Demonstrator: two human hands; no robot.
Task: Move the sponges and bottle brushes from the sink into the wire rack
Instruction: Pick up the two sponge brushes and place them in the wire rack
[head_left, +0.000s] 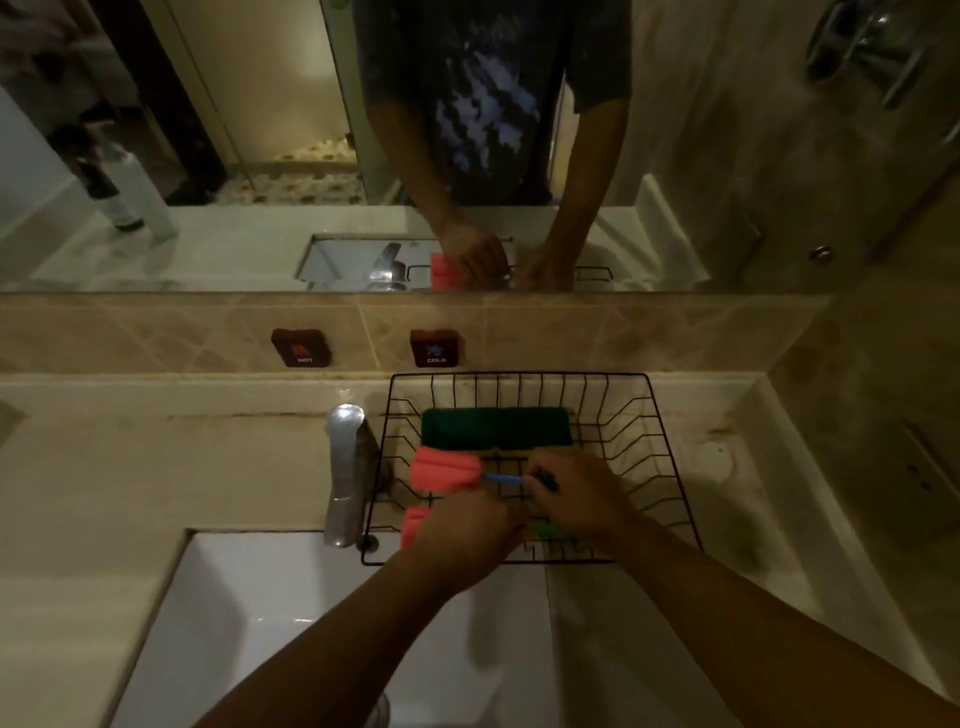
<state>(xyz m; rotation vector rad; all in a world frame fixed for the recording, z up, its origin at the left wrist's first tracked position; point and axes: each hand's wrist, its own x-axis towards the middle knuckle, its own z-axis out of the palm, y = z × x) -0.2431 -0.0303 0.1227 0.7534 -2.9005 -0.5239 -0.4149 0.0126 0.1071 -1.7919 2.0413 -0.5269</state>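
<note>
A black wire rack (660, 431) stands on the counter behind the white sink (249, 613). Inside it lie green scouring sponges (493, 427) along the back. A bottle brush with a pink foam head (441, 470) and blue handle rests across the rack; my right hand (582, 499) is shut on that handle. My left hand (465, 535) is closed over a second pink foam brush head (414, 526) at the rack's front left. A small green piece (545, 531) shows between my hands. The sink basin looks bare where visible.
A chrome tap (345, 467) stands just left of the rack, over the sink. Hot and cold tags (435, 348) sit on the tiled backsplash. A mirror above reflects my hands. A bottle (145, 192) shows in the mirror at left.
</note>
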